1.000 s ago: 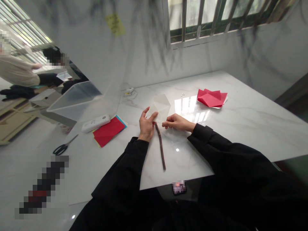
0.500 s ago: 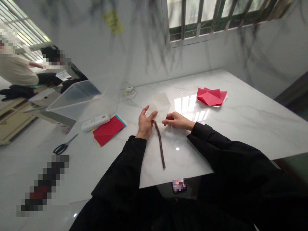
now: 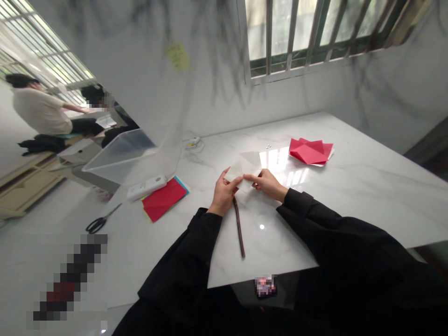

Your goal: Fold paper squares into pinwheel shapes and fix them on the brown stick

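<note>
A pale translucent sheet of paper [image 3: 247, 165] is held up just above the white marble table [image 3: 350, 186]. My left hand [image 3: 223, 193] pinches its lower left corner and also grips the top end of a thin dark brown stick [image 3: 239, 229], which runs down toward the table's front edge. From the right, my right hand [image 3: 268, 183] pinches the sheet's lower edge, fingers pressed together. Both arms wear black sleeves.
Folded red paper [image 3: 310, 151] lies at the back right. Left of my hands are a stack of coloured sheets with red on top [image 3: 163, 201], a white remote-like device [image 3: 147, 186], a clear plastic box [image 3: 121, 154] and black scissors [image 3: 100, 223]. Two people sit far left.
My left fingers closed from spread to a pinch on the sheet, and the right hand moved in to pinch it too. The paper is more folded. The camera tilted slightly.
</note>
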Tool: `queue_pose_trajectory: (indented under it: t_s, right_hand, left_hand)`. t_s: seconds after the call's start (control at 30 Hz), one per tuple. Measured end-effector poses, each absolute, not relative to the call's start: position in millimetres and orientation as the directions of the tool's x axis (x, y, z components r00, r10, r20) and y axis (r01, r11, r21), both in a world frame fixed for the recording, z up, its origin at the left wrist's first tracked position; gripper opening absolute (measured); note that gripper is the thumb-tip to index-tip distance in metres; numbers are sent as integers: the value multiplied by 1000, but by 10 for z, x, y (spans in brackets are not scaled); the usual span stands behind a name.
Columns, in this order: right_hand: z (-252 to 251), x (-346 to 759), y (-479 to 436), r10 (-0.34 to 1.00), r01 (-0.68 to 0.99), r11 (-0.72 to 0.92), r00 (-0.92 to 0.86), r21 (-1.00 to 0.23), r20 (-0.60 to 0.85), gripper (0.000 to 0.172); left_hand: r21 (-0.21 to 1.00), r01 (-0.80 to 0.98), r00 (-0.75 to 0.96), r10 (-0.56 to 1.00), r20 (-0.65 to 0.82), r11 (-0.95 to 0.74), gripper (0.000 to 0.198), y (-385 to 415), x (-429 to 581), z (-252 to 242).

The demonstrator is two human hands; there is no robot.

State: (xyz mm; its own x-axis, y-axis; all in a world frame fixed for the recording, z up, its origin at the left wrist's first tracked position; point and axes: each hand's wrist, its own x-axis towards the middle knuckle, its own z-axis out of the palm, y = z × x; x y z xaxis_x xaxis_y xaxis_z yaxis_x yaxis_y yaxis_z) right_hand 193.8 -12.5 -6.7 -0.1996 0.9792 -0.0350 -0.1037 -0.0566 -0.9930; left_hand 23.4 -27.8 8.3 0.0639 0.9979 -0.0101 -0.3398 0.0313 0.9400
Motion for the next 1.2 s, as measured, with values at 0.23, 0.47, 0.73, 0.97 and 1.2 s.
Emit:
queue_pose_trajectory:
  t_s: [0.23,0.47,0.73,0.97,1.2]
  right_hand:
    - [-9,2034,-42,970,-431,-210,-203,-878,-133,71]
    - [-95,2089,-2,952,-274,-167,-296,-947,-82,46]
    - [0,2170,-12,962,-91,111,-238,-990,130,45]
    - [-4,2179,-39,941,24,143,-313,-989,128,49]
    - [-2,2148,-61,947,26,113,-305,-993,99,52]
  left_hand:
    - [960,-279,55,998,-19,34,77,-251,179,92]
    - [983,-170,37,997,69,-61,77,-168,117,32]
    - [991,-97,6,995,97,-96,86,-155,94,60]
    - [991,-40,97,986,133,-129,70,-192,94,96]
    - [993,-50,100,988,115,-110,71,-226,113,106]
